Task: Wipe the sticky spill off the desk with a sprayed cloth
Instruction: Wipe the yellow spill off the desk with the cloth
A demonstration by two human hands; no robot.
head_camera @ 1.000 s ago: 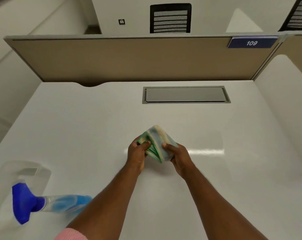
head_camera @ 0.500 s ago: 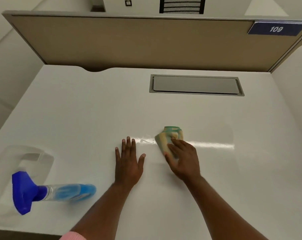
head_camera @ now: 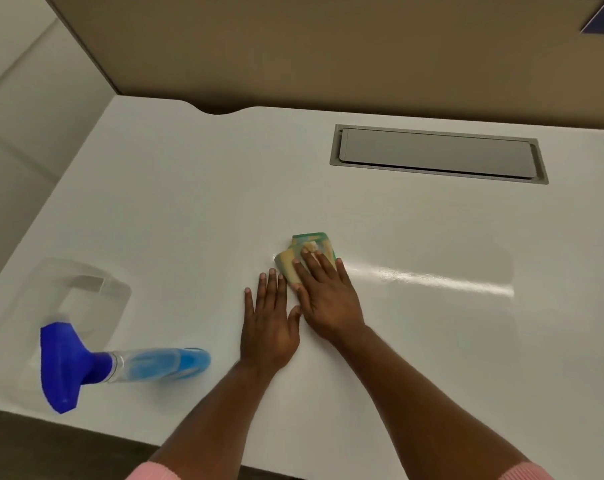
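A folded green and yellow cloth [head_camera: 305, 247] lies on the white desk [head_camera: 189, 209], a little in front of its middle. My right hand [head_camera: 326, 297] presses flat on the cloth's near half, fingers spread over it. My left hand [head_camera: 267, 322] rests flat on the desk beside it, palm down, fingers apart, holding nothing; its fingertips nearly touch the cloth's left edge. A glossy streak [head_camera: 428, 280] runs right from the cloth across the desk. No distinct spill is visible.
A spray bottle [head_camera: 127, 365] with blue liquid and a blue trigger head stands near the desk's front left edge. A grey cable-tray lid [head_camera: 437, 154] is set into the desk at the back right. A tan partition [head_camera: 328, 50] closes the back.
Both hands held the cloth up off the desk; then my right hand pressed it down and my left hand went flat. The cloth and right hand have since slid left, close to my left hand.
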